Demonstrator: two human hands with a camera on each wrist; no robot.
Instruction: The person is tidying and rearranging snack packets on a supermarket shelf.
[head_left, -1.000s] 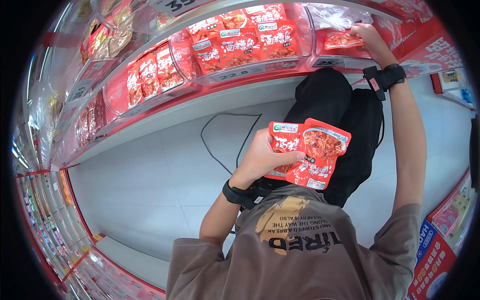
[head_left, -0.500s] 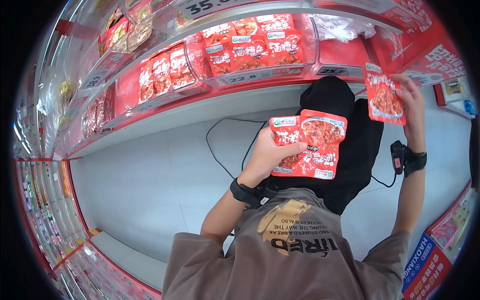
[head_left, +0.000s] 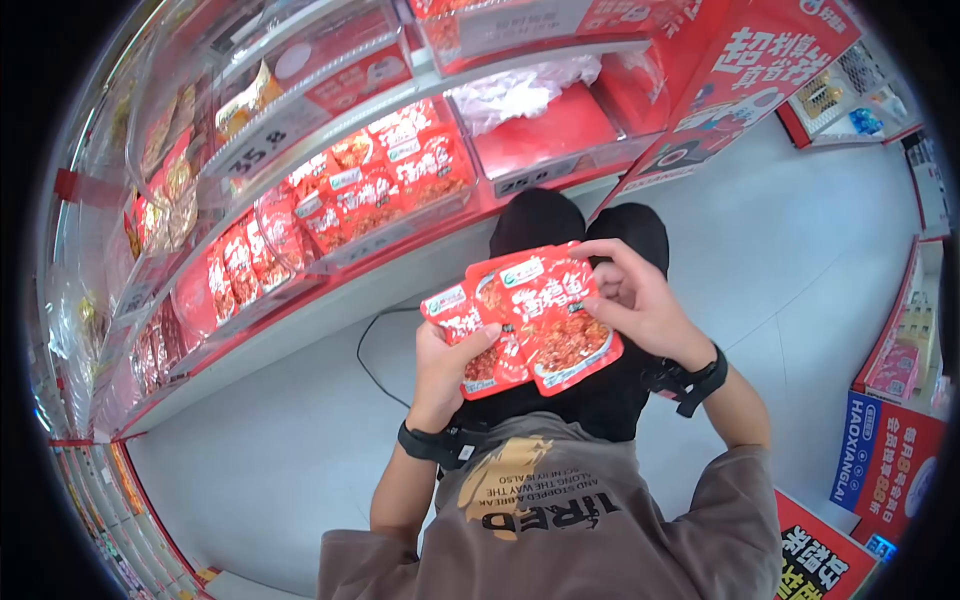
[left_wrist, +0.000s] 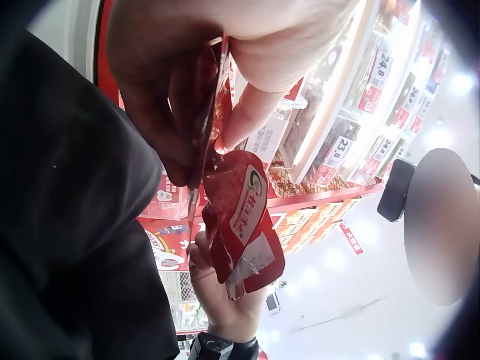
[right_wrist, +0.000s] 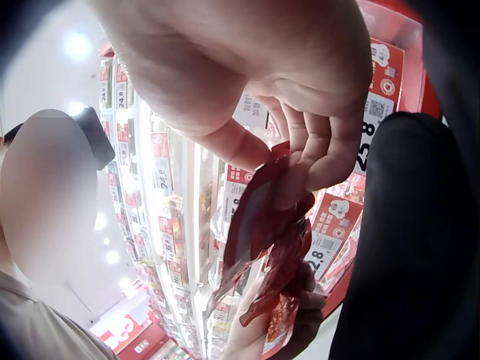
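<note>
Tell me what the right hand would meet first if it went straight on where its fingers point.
The front red packet, which the right hand pinches near its edge. Beyond that, likely the other red packets in the left hand, though depth between them is hard to judge.

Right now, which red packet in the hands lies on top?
In the head view, the rightmost held packet, pinched by the right hand; it partly covers the packets to its left.
</note>
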